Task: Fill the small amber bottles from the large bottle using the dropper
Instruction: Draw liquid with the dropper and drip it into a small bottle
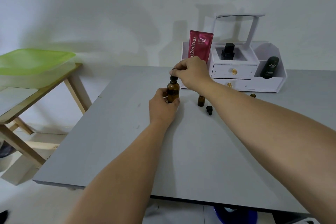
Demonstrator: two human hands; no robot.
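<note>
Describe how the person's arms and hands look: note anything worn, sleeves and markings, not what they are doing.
Both arms are bare: the left forearm and right forearm show no sleeve within the frame. The left hand and right hand wear no gloves. No watch, bracelet, ring or marking can be seen on them.

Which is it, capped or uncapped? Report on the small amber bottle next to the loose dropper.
Uncapped. The small amber bottle stands upright, its neck bare; the black dropper lies beside it.

Grey table (127, 151): small bottle (201, 100), dropper cap (209, 109), white organiser (221, 72)
</note>
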